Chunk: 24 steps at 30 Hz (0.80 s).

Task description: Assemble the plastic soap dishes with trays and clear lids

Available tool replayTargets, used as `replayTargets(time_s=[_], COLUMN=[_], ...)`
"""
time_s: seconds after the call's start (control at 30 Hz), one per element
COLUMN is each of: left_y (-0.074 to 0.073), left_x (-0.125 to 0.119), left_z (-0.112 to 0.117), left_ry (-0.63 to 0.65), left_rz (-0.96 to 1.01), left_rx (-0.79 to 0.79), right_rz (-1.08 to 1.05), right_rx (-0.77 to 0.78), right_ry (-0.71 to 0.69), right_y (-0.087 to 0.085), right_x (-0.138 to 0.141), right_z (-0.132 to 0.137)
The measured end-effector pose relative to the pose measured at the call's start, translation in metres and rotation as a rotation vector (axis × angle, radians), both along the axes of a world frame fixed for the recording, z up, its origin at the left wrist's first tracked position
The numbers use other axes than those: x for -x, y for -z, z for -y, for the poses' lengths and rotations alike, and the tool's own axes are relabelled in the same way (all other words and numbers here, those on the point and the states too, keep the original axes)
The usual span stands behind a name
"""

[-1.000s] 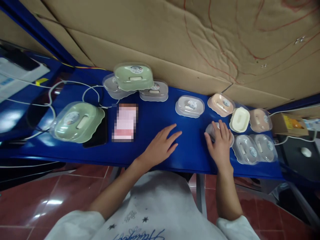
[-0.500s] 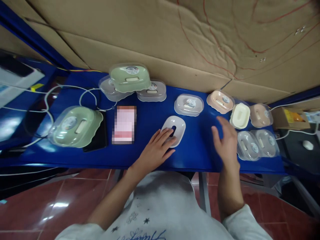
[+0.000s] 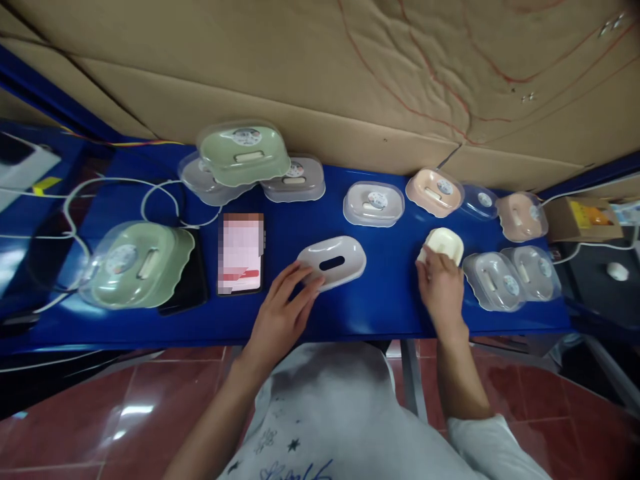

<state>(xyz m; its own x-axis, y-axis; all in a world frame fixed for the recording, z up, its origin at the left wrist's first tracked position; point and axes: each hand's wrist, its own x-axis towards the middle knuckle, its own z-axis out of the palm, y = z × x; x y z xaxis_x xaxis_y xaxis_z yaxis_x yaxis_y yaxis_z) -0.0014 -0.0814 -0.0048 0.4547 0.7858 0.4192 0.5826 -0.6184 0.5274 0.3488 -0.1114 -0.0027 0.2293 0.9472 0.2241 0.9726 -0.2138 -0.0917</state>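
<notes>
A white oval soap-dish part (image 3: 334, 261) with a dark slot lies on the blue table (image 3: 380, 300) in front of me. My left hand (image 3: 280, 313) grips its near left edge with curled fingers. My right hand (image 3: 440, 287) holds a cream soap-dish tray (image 3: 444, 244) by its near side, just above the table. Two clear-lidded dishes (image 3: 510, 280) sit right of that hand.
Along the back stand a grey lidded dish (image 3: 373, 203), a pink one (image 3: 434, 191), another pink one (image 3: 520, 216) and a green one stacked on clear ones (image 3: 243, 159). A large green dish (image 3: 135, 263), a phone (image 3: 241, 252) and white cables (image 3: 100, 193) lie left. Cardboard (image 3: 350, 80) walls the back.
My right hand picked the cream tray from the back row and brought it nearer. My left hand took hold of the white oval part, which now lies turned lengthwise.
</notes>
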Motion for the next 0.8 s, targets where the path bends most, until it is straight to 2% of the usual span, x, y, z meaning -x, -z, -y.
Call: replayTargets(time_s=[0.17,0.23,0.37,0.47,0.63,0.8], left_y=[-0.004,-0.007,-0.003,0.006,0.009,0.003], left_x=[-0.003,-0.006,-0.011,-0.009,-0.004,-0.004], left_z=[-0.007,-0.007,-0.007,-0.009,-0.020,-0.025], left_ry=[-0.013,-0.006,0.109,0.169,0.054,-0.007], left_rz=[0.118,0.128,0.094,0.051,0.010,0.050], left_rx=[-0.022,-0.022,0.007,0.020,0.019,0.149], right_rz=[-0.180,-0.243,-0.323,-0.311,-0.257,-0.346], right_rx=[0.054,0.030,-0.161,-0.154,-0.083,-0.210], right_ry=[-0.451,-0.549,-0.444,-0.475,-0.652,-0.638], right_y=[-0.006,-0.007,-0.009,-0.011,-0.009,-0.005], right_x=[0.043,0.050,0.055,0.061,0.088,0.112], right_z=[0.041,0.045,0.037,0.026,0.006,-0.005])
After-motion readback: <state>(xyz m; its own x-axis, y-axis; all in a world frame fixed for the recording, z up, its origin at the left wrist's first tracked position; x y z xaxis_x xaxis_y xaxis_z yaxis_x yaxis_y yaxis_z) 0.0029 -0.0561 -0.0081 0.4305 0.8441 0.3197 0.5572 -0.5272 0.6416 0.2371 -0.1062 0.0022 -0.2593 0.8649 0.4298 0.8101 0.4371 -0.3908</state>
